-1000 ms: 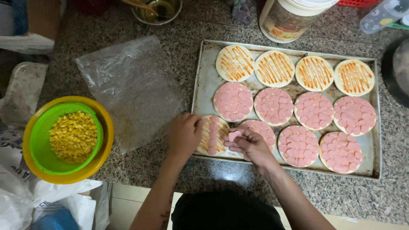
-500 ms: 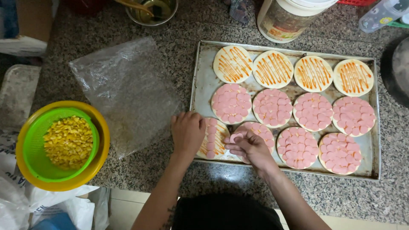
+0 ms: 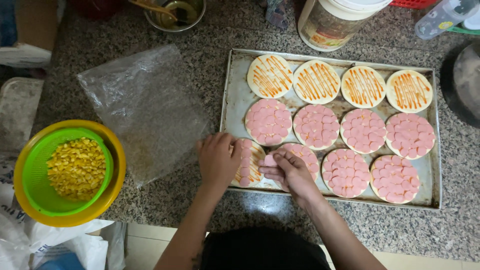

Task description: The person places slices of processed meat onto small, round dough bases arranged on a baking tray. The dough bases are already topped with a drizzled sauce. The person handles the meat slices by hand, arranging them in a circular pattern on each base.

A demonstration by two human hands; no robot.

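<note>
The half-covered base lies under the left hand, fingers flat and together. Beside it, the right hand pinches sausage slices. Beyond, seven bases are covered; four sauced ones at the tray's far edge remain.

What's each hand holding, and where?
Right hand pinches pink sausage slices in its fingertips. Left hand rests on the bottom-left dough round; no visible grasp.

light: even, soft, from overhead | shadows: faint | glare: mild sheen on metal tray | focus: sharp, corners dimmer
</note>
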